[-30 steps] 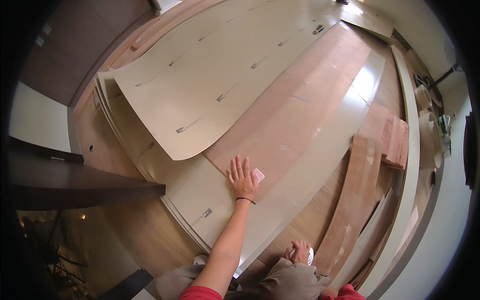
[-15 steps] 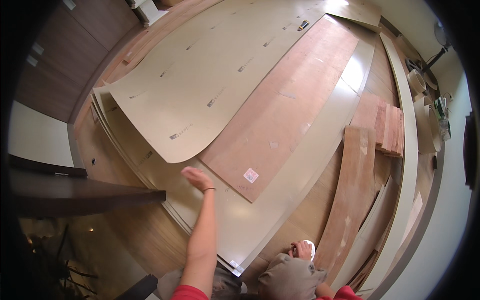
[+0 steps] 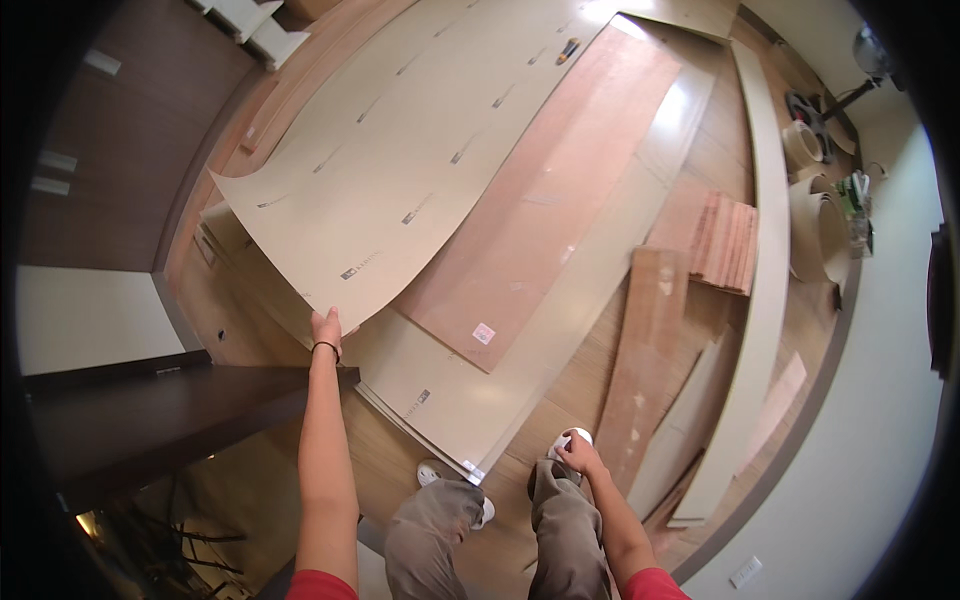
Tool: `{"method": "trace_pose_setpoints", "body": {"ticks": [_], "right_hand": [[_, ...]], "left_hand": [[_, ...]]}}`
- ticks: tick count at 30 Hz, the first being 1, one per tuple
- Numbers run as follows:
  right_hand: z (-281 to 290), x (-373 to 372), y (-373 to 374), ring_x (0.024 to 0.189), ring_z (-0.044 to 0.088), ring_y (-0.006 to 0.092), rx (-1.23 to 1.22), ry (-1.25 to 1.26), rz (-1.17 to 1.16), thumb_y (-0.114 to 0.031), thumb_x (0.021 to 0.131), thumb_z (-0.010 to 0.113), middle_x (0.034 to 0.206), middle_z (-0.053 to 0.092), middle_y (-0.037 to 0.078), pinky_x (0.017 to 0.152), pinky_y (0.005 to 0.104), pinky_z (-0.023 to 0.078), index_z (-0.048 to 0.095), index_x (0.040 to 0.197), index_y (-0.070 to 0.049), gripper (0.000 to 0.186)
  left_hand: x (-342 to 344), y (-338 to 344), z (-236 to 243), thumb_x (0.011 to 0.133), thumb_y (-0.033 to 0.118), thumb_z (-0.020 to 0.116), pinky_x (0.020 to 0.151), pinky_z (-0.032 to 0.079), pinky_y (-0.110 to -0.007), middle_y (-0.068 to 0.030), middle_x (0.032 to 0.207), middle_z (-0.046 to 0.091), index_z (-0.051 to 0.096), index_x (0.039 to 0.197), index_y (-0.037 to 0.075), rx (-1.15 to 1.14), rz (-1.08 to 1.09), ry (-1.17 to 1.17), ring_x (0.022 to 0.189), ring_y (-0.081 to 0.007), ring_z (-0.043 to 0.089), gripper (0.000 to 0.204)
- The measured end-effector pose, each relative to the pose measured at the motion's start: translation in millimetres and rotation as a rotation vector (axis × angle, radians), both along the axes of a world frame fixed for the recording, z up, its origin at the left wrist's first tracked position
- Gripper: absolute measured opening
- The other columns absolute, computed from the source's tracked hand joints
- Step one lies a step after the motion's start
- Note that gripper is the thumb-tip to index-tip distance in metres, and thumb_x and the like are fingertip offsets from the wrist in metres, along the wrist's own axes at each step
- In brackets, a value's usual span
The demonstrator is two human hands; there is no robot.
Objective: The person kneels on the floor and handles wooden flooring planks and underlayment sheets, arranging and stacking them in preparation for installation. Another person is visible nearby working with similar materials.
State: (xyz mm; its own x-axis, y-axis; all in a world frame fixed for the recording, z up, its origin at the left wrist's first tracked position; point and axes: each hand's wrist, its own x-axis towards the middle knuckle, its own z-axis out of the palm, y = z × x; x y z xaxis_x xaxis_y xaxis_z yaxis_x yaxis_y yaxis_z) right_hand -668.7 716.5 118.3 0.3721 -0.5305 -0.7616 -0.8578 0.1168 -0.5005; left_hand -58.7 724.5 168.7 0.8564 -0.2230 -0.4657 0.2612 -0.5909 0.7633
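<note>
My left hand (image 3: 327,328) is closed on the near corner of a large beige laminate sheet (image 3: 370,210), which bends up at its near edge. Under and beside that sheet lies a long pinkish plywood board (image 3: 560,210) with a small label near its end. Both rest over more beige sheets (image 3: 535,350) stacked on the floor. My right hand (image 3: 578,455) is at my right knee, above a white shoe, fingers curled; anything inside them is hidden. Farther off, a yellow-and-black knife-like tool (image 3: 567,50) lies on the beige sheet.
A brown wooden plank (image 3: 648,350) and a stack of short boards (image 3: 722,245) lie at right, beside a long pale strip (image 3: 760,250). Rolled edging (image 3: 818,230) stands by the wall. A dark furniture panel (image 3: 200,410) juts in from the left.
My left hand has moved left and taken hold of the sheet's corner, which was free before. I have risen or stepped back, so my legs and shoes show. The right hand stays near the knee.
</note>
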Motion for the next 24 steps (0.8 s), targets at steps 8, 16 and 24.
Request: {"method": "trace_pose_setpoints", "body": {"ticks": [8, 16, 24], "right_hand": [[181.6, -111.6, 26.6, 0.069, 0.061, 0.0169, 0.118, -0.081, -0.631, -0.015, 0.089, 0.057, 0.08, 0.062, 0.011, 0.063, 0.0292, 0.051, 0.051, 0.106, 0.001, 0.024], [330.1, -238.6, 98.4, 0.067, 0.062, 0.0189, 0.27, 0.176, -0.769, -0.015, 0.089, 0.055, 0.081, 0.063, 0.013, 0.058, 0.0316, 0.053, 0.051, 0.102, 0.001, 0.021], [410.7, -155.6, 50.8, 0.074, 0.063, 0.0231, 0.333, 0.217, -0.686, -0.016, 0.087, 0.056, 0.089, 0.064, 0.015, 0.065, 0.0351, 0.053, 0.052, 0.107, 0.001, 0.026]], "left_hand": [[-36.7, -114.9, 223.2, 0.095, 0.009, 0.043, 0.052, 0.061, -0.04, -0.0214, 0.108, 0.059, 0.043, 0.117, -0.003, 0.106, -0.124, -0.158, 0.08, -0.0339, 0.067, 0.025], [-28.6, -236.6, 352.7, 0.09, 0.011, 0.041, 0.05, 0.059, -0.04, -0.0202, 0.096, 0.065, 0.05, 0.115, -0.003, 0.12, -0.228, -0.269, 0.073, -0.0317, 0.068, 0.03], [37.6, -324.3, 469.0, 0.082, 0.007, 0.042, 0.05, 0.06, -0.037, -0.0223, 0.098, 0.065, 0.056, 0.106, -0.005, 0.135, -0.272, -0.218, 0.074, -0.0306, 0.069, 0.031]]}}
